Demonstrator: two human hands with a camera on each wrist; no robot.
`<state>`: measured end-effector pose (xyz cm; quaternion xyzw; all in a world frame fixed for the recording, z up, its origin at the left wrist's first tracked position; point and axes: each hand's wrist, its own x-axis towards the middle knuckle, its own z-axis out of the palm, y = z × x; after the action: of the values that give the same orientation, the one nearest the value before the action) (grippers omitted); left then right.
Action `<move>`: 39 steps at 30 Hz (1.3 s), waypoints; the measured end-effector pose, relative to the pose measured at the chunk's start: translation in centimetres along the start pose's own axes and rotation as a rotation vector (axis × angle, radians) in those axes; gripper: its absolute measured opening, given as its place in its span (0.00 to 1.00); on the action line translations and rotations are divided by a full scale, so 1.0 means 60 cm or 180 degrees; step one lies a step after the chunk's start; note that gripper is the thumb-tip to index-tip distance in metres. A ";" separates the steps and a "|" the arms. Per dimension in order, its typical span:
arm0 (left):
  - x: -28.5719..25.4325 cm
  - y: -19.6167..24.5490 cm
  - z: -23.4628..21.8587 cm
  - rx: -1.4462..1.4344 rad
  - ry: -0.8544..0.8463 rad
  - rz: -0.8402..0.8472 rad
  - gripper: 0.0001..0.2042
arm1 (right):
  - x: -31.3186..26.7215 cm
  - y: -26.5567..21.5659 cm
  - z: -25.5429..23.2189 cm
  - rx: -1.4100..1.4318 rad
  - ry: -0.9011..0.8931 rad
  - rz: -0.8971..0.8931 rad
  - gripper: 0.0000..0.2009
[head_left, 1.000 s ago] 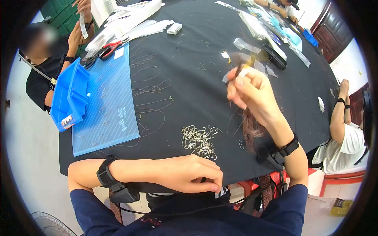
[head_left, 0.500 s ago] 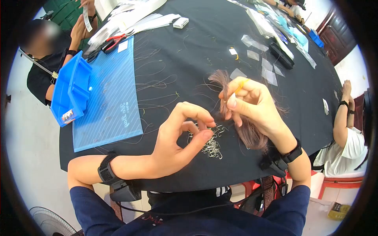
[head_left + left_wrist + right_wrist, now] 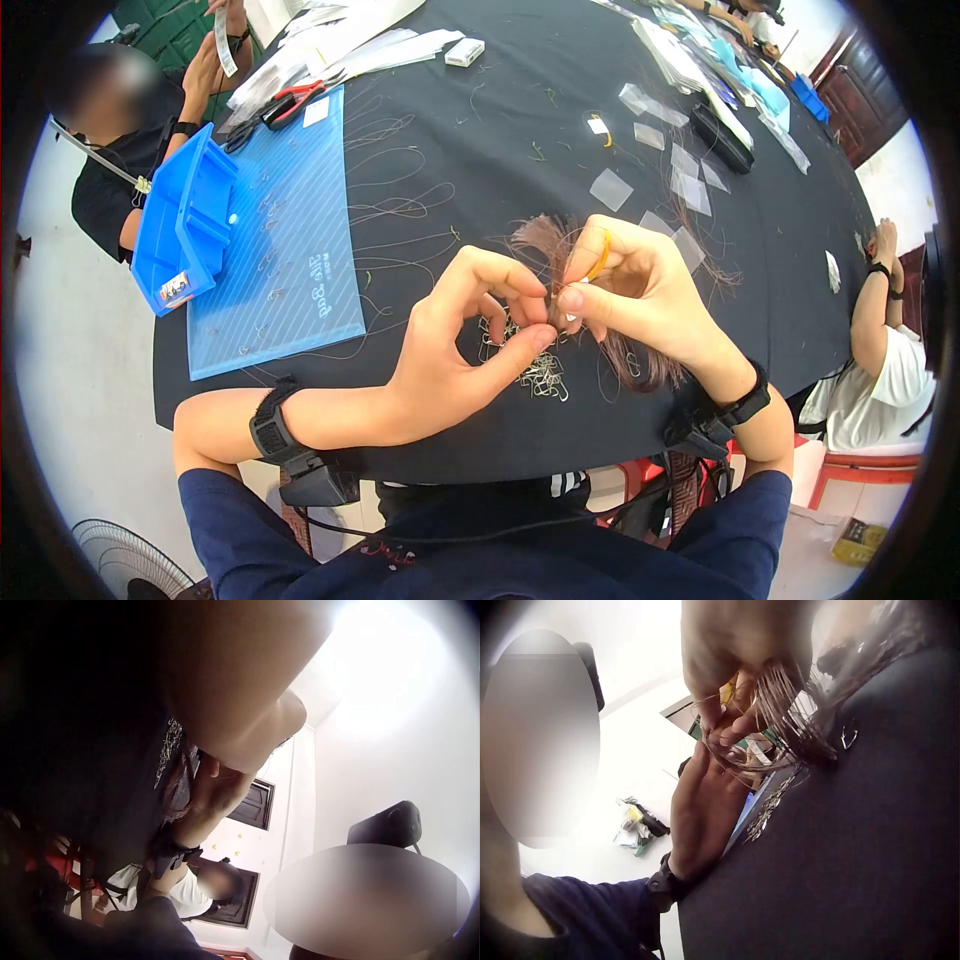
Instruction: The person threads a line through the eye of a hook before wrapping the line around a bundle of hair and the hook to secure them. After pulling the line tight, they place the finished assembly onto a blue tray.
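Brown bundle of fine, glossy strands, its upper end fanned, is held over the near part of the black cloth-covered table. The right hand pinches it between thumb and index finger; fingertips of the left hand meet at it, but I cannot tell whether they pinch a strand. A slackening right pinch could let strands slide apart; trailing ends could snag on the loose pale metal hooks below. Leftward lies a translucent blue plastic folder; rightward, beyond the table, stands a dark-brown panelled door.
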<state>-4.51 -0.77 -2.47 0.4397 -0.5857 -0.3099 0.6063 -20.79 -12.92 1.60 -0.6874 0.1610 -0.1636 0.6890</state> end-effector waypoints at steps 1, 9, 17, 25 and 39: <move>0.000 0.000 0.001 -0.0013 0.0005 -0.0016 0.15 | 0.000 0.000 0.000 -0.0041 -0.0022 0.0002 0.08; -0.001 0.000 0.000 -0.0249 0.0019 -0.0233 0.15 | 0.000 -0.003 -0.001 0.0147 0.0091 0.0129 0.09; 0.000 -0.002 0.001 -0.0280 0.0052 -0.0260 0.15 | 0.001 0.016 -0.001 -0.0356 -0.0042 -0.0260 0.09; -0.001 -0.001 0.001 -0.0184 0.0081 -0.0316 0.13 | 0.000 0.013 -0.003 -0.0248 -0.0014 -0.0109 0.10; -0.001 -0.004 0.001 -0.0107 0.0010 -0.0234 0.12 | -0.001 0.003 -0.005 0.0016 -0.0250 0.0247 0.11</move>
<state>-4.56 -0.82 -2.73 0.4512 -0.5630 -0.3411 0.6027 -20.95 -13.14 1.43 -0.6849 0.1600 -0.1101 0.7023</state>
